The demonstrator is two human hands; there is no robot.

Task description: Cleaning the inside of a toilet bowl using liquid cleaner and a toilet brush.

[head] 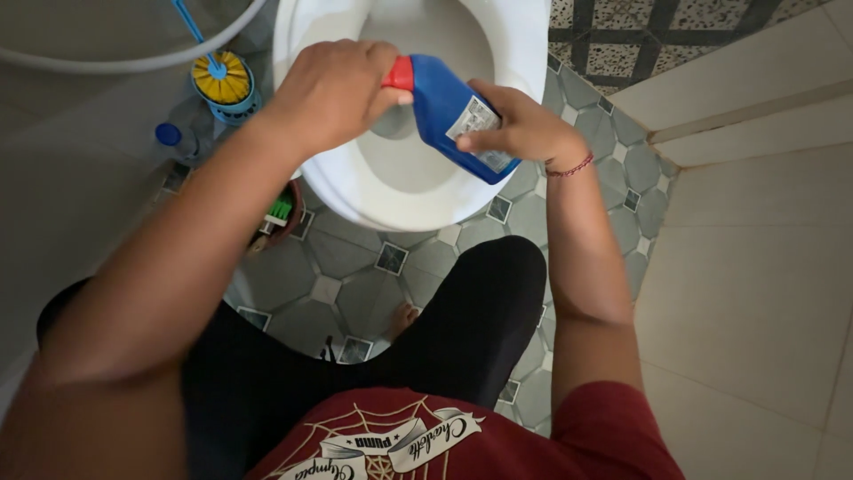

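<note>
A blue bottle [453, 111] is held by the right hand [524, 129] over the white toilet [373, 191]. Its red cap [400, 74] is gripped by the left hand [333, 93].

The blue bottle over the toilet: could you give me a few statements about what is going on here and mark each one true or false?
1. The blue bottle is held over the white toilet bowl. True.
2. The left hand grips the bottle's red cap. True.
3. The right hand hangs free, touching nothing. False: it holds the bottle's body, fingers across the label.
4. A toilet brush with yellow bristles stands on the floor beside the bowl. True.
5. The floor is bare wood. False: it is patterned grey tile.
6. The bottle stands upright on the floor. False: it is held tilted, cap end toward the left hand.
</note>
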